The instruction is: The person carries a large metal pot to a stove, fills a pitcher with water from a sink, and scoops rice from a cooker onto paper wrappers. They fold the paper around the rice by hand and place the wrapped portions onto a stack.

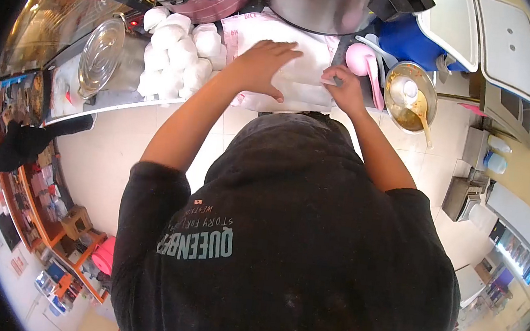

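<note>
My left hand [263, 68] is spread, fingers apart, over a white plastic sheet or bag [307, 58] with pink print that lies on the counter. At the right edge of the same plastic, my right hand [345, 89] has its thumb and fingers pinched together on the plastic's edge. To the left of the plastic is a heap of white knotted bags [180, 55]. On the right lie a pink ladle [359, 61] and a metal pot [430, 86] with a wooden spoon and a white round item in it.
A large steel cooker [319, 5] and a dark pink cooker [214, 1] stand behind the plastic. At the left is a glass lid [101, 57]. A blue container [404, 40] and a white lid [509, 45] are at the upper right.
</note>
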`<move>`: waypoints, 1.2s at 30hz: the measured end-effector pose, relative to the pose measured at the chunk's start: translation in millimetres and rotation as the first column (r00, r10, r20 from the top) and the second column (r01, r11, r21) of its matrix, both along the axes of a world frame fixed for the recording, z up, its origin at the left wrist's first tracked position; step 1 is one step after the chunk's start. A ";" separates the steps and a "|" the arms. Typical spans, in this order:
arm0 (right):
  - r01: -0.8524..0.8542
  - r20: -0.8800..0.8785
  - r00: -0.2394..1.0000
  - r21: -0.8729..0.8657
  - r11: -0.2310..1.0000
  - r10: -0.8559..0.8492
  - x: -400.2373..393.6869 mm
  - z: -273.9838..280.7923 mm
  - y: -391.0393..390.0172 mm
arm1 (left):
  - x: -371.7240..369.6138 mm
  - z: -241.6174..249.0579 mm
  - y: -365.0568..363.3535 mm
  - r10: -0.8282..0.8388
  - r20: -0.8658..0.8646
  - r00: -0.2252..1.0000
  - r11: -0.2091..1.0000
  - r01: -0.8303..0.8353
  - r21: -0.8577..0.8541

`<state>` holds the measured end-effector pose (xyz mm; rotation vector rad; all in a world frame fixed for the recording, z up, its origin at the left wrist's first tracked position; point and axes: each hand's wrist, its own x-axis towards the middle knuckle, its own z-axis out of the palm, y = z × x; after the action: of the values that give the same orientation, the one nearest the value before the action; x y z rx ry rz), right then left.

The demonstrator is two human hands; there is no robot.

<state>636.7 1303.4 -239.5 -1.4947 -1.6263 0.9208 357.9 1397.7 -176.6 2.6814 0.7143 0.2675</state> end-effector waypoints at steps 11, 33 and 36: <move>0.095 -0.039 0.995 0.002 0.995 -0.095 2.7 3.7 -0.8 | 8.2 -35.4 20.1 -0.033 -0.237 0.971 0.930 -0.057 -0.364; -0.235 0.558 0.830 0.307 0.922 0.026 -58.5 51.8 -9.1 | -11.2 -62.3 -30.1 0.108 -0.068 0.992 0.994 -0.108 0.002; -0.219 0.577 0.816 0.312 0.924 -0.001 -58.2 27.1 -1.4 | -13.5 -59.9 -31.3 0.121 -0.029 0.992 0.992 -0.120 0.032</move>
<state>578.5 1302.0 -212.3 -1.4915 -2.1898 0.1803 344.4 1366.4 -236.5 2.6800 0.8907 0.2700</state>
